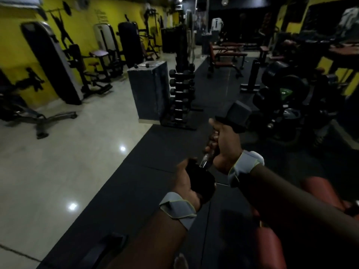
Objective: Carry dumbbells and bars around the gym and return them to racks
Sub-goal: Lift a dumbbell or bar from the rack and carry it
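Note:
I hold one black dumbbell (240,116) in front of me over the dark rubber mat. My right hand (223,150) grips its chrome handle, with the far hex head sticking up beyond my knuckles. My left hand (189,183) cups the near black head from the left and below. Both wrists wear grey bands. Ahead, a tall vertical dumbbell rack (181,94) stands with several black dumbbells stacked on it.
A grey box-shaped block (150,90) stands left of the rack. Weight machines line the yellow wall on the left. Red-padded benches (226,55) stand further back. Plate-loaded equipment (287,98) sits at right. A red pad (272,249) lies near my right forearm.

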### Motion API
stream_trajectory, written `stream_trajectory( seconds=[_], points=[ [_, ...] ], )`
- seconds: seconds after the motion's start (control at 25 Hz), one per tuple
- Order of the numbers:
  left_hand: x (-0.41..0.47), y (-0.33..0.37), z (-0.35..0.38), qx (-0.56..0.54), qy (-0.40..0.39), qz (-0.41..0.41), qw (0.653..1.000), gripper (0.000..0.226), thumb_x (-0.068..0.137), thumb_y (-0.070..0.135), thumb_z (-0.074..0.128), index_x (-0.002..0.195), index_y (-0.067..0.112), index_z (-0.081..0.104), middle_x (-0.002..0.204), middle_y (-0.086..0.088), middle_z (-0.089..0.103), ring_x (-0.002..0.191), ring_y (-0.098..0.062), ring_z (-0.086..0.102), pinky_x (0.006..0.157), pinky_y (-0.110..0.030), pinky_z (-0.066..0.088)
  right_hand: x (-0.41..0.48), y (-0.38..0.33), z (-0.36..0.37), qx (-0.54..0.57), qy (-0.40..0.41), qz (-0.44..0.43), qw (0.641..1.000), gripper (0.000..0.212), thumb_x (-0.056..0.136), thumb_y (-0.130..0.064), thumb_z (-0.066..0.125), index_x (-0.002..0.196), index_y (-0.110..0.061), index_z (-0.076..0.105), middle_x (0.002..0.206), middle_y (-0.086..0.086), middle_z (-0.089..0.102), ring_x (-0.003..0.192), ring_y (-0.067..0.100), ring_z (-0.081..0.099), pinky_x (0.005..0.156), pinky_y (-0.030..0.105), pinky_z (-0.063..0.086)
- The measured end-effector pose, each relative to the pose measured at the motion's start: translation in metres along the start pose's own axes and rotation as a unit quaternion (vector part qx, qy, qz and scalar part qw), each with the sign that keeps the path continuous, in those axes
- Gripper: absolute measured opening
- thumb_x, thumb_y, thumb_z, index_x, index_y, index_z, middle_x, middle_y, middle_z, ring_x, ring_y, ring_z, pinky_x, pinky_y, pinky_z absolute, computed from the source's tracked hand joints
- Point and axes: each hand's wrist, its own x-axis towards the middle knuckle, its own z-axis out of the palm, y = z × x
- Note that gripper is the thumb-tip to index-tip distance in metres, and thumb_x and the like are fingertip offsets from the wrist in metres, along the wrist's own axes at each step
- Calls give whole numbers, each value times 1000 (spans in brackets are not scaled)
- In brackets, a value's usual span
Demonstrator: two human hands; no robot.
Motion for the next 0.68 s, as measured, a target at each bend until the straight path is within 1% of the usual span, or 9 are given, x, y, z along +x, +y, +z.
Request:
stream_trajectory(
  seconds=[0.12,0.2,0.28,0.4,0.52,0.6,0.68],
  points=[
    [79,59,2,-1,61,11,998,23,81,30,59,67,17,47,60,-4,41,49,-23,46,58,-26,39,83,-4,38,-1,-23,1,1000,53,96,-25,68,54,-26,36,46,-8,27,37,10,21,43,22,27],
    [127,102,3,6,69,5,998,22,83,36,58,74,20,47,61,-5,44,44,-22,47,53,-23,43,139,-8,67,-8,-22,1,1000,51,97,-24,66,56,-26,37,46,-8,27,38,10,21,44,22,26],
    [178,155,8,22,50,5,998,23,86,41,55,78,21,50,59,-5,45,42,-22,48,53,-23,42,202,-16,102,-13,-32,8,999,51,97,-25,66,55,-25,36,46,-8,27,38,10,21,45,22,26],
    [235,214,18,34,44,2,998,22,82,42,58,85,21,53,65,-7,49,48,-23,51,59,-28,45,272,-26,140,-3,-32,4,999,52,96,-25,67,54,-25,37,46,-8,29,37,10,23,46,23,27],
    [288,263,31,27,50,27,998,24,75,38,67,89,21,57,66,-7,54,51,-25,57,65,-36,51,337,-41,171,-1,-47,0,999,51,96,-26,67,56,-25,37,46,-8,29,38,10,24,46,23,28],
    [326,291,38,8,57,35,998,28,73,39,71,94,21,63,69,-7,60,55,-25,62,70,-41,54,379,-50,186,2,-54,-4,999,50,97,-25,66,56,-25,37,46,-8,29,37,10,24,46,23,28],
    [381,334,48,-9,60,51,997,37,73,39,74,105,23,68,74,-7,64,58,-27,65,68,-43,56,443,-57,208,4,-64,-10,998,51,97,-26,66,55,-25,37,46,-8,30,37,10,24,47,24,27]
  ],
)
